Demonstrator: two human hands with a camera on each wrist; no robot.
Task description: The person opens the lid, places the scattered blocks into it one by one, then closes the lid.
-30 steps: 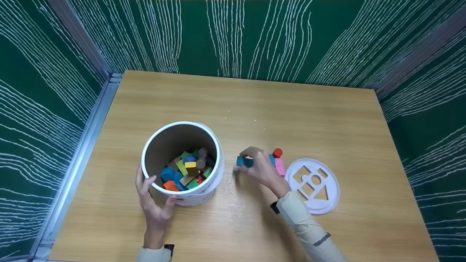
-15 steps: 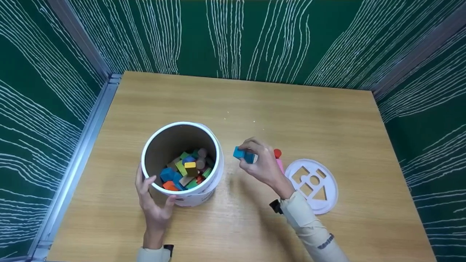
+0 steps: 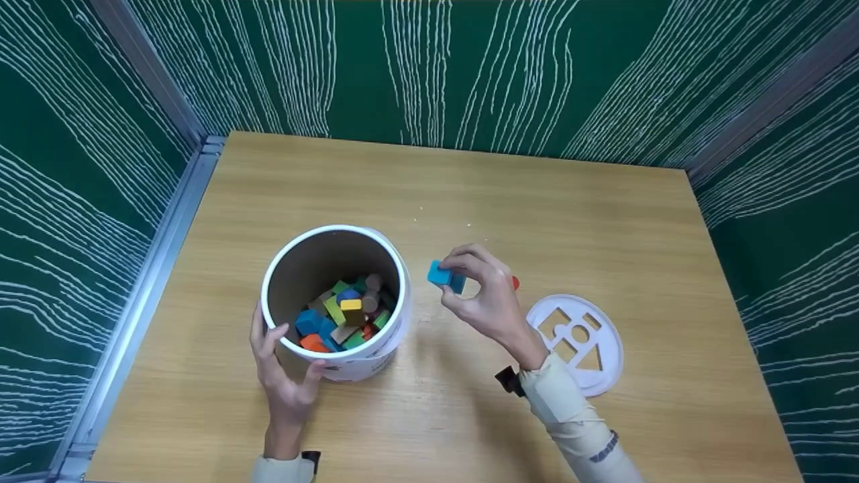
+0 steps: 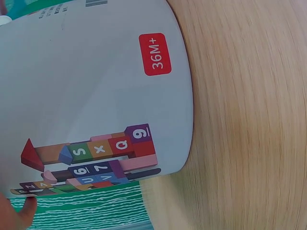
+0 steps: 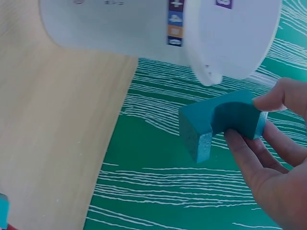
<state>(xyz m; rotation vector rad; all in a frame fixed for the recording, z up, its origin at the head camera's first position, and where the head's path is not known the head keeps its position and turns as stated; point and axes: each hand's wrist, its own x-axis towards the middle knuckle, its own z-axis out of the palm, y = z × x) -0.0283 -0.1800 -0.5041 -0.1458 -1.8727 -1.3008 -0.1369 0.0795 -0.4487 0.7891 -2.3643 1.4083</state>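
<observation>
A white bucket (image 3: 362,367) holds several coloured blocks (image 3: 342,315) in red, blue, green, yellow and plain wood. My left hand (image 3: 285,386) holds its near left side, thumb on the front and fingers round the left at the rim. In the left wrist view, the bucket (image 4: 96,86) shows printed block pictures, and only a bit of my hand (image 4: 19,213) appears. Right of the bucket, my right hand (image 3: 486,295) pinches a blue arch block (image 3: 439,273) above the table. The right wrist view shows thumb and fingers on one leg of this arch block (image 5: 216,112).
A white lid (image 3: 614,335) with shaped holes lies right of my right hand. Beside that hand a red block (image 3: 515,282) is partly hidden. Small white specks lie on the wooden table (image 3: 463,181). Green walls with white lines (image 3: 429,74) enclose it.
My right hand has lifted the blue arch block from low by the table and turned it slightly. It now hides the pink block. My left hand stays on the bucket.
</observation>
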